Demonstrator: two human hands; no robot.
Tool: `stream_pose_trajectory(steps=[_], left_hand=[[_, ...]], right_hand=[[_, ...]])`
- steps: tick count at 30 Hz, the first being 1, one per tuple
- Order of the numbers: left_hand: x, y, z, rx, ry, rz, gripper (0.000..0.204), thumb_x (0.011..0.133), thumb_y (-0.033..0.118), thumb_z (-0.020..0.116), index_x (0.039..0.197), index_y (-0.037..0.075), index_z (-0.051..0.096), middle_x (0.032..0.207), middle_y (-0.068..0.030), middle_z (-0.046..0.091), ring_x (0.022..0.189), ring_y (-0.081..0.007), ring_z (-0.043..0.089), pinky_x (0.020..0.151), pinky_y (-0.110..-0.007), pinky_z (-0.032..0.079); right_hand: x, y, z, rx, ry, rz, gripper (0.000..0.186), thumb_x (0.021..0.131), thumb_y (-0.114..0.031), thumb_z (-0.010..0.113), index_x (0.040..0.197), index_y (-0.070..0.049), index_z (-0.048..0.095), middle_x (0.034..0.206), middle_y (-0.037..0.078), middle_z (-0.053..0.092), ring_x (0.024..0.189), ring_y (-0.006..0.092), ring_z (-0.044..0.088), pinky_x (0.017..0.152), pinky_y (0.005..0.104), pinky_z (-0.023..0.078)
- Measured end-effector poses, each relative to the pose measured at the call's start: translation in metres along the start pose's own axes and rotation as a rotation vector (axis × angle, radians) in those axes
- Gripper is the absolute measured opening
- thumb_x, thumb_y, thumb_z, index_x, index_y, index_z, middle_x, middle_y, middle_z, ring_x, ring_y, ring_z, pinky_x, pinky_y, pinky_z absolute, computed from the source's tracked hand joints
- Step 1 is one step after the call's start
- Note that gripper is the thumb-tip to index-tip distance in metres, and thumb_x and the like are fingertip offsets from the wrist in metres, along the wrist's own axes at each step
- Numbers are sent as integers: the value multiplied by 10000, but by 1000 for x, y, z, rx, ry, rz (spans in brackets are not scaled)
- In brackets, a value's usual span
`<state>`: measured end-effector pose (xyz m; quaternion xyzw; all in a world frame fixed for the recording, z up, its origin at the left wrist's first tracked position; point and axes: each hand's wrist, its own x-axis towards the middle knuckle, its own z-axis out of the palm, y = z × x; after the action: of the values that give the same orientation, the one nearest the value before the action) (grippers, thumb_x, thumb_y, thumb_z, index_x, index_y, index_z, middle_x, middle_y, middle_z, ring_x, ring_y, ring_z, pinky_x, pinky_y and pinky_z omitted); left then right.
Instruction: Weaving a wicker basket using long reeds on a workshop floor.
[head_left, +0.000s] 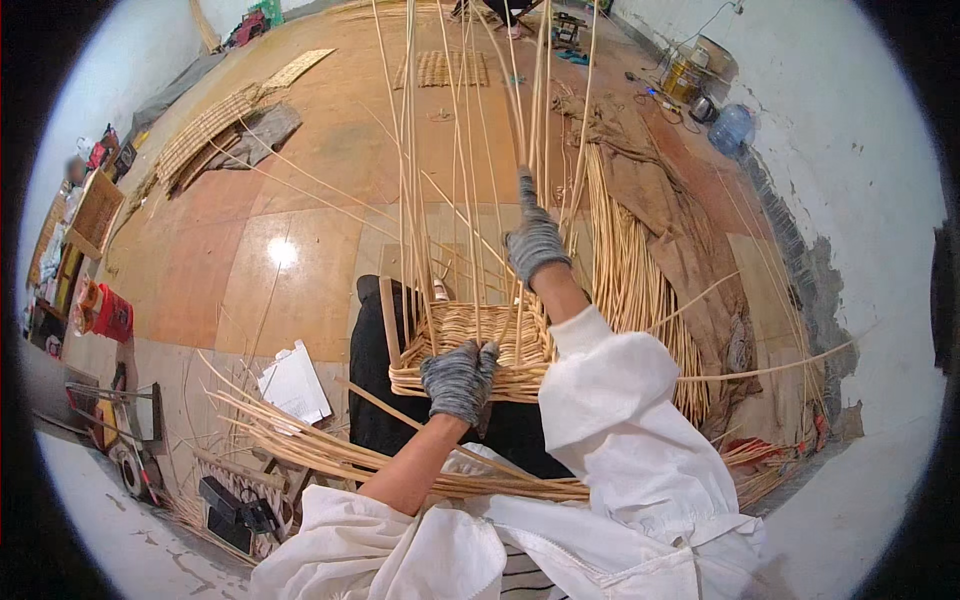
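Note:
A partly woven wicker basket [490, 335] rests on my lap, with tall pale stakes [460, 140] rising from it. My left hand [460, 382], in a grey knitted glove, is closed on the basket's near edge, the thumb at a rod there. Farther up and to the right, my right hand [537, 243], gloved the same way, is closed around a wicker rod among the upright stakes. Its index finger stretches upward along them. The glove hides how many rods are in its grasp. A curved wooden piece [390, 320] stands at the basket's left side.
Loose rods [330, 455] lie across beside my lap. To the right is a long bundle of rods [640, 270] on brown cloth [700, 260]. A white sheet [295, 385] and red bucket [108, 312] are left; woven panels [210, 130] lie farther off. A water jug [732, 130] stands by the wall.

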<state>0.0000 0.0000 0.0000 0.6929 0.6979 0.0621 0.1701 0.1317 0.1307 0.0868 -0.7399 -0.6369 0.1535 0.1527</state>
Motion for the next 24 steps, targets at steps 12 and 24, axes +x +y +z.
stream_pose_trajectory(steps=[12,24], left_hand=[[-25,-1,-1,-420,-50,157,324,722,396,696,803,83,680,681,-62,655,635,-192,621,653,-307,470],[-62,20,-35,-394,656,481,576,741,541,598,1109,101,546,1017,-136,589,955,-302,553,954,-450,302]], right_hand=[[-219,145,5,1694,423,312,192,916,-232,476,824,-65,501,555,20,348,632,220,540,564,342,507],[-250,158,-19,627,295,3,457,804,-457,579,915,-14,601,802,89,620,704,214,629,598,302,531]])
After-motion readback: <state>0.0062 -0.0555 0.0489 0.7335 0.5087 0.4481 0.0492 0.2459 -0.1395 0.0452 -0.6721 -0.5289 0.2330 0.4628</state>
